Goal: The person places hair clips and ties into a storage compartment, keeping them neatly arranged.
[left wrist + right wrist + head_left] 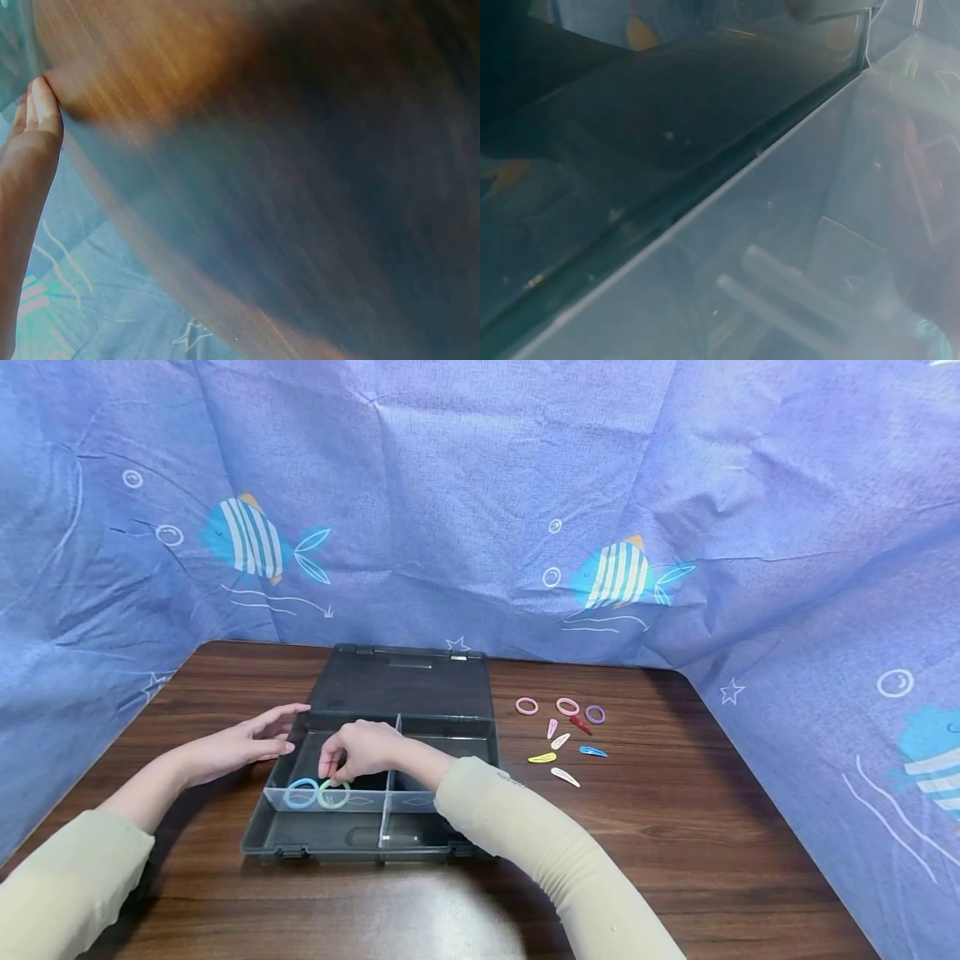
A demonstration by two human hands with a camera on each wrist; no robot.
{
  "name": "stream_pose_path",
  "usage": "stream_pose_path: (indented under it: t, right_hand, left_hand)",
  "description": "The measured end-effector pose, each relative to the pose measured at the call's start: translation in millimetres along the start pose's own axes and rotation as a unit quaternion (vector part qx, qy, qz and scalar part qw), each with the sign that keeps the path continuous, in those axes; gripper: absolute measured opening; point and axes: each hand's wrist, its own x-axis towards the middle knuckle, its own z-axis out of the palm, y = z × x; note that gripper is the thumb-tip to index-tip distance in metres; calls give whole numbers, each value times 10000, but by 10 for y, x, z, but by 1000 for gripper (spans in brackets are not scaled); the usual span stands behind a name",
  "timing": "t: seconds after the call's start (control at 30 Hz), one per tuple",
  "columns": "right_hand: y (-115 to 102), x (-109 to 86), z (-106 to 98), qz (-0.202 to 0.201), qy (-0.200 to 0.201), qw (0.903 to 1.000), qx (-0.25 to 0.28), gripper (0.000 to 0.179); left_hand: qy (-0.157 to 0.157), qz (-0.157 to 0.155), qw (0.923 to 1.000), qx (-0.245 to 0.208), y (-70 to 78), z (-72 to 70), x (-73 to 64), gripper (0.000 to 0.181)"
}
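Observation:
A dark translucent storage box (360, 852) lies on the table with its lid (405, 681) tipped back; clear dividers (363, 799) split it into compartments. My right hand (363, 750) pinches a light green hair tie (334, 806) over the left side of the box, at the front divider. Just left of it a blue hair tie (302, 804) rests against the same divider. At the box's left edge, my left hand (251, 742) touches the rim with fingers nearly straight. The left wrist view shows that hand (37, 112) at its far left. My right hand cannot be made out in the right wrist view.
Right of the box lie pink hair ties (527, 706), a purple hair tie (595, 715) and several snap hair clips, among them a yellow clip (542, 758), a blue clip (593, 751) and a red clip (581, 725). A blue fish-print cloth (465, 527) hangs behind the wooden table (675, 827).

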Motion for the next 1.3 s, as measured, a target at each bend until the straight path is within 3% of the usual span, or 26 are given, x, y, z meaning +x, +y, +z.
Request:
stream_pose_path:
  t: [0.23,0.57,0.9,1.3]
  right_hand:
    - [37,-42,-26,-224,-18,9996,145,6]
    - [70,-175,-101,-1205,-301,9852,1185,12]
    - [49,-398,-247,-1386,-512,9842,976,11]
    - [165,-736,-562,-1897,-165,9742,1211,14]
  left_hand:
    - [2,5,10000,-9,3,-12,-11,62]
    - [-33,-113,9999,-39,-57,-30,11,62]
    - [-15,-89,10000,-22,-49,-19,18,62]
    - [1,-104,9999,73,-11,-17,30,62]
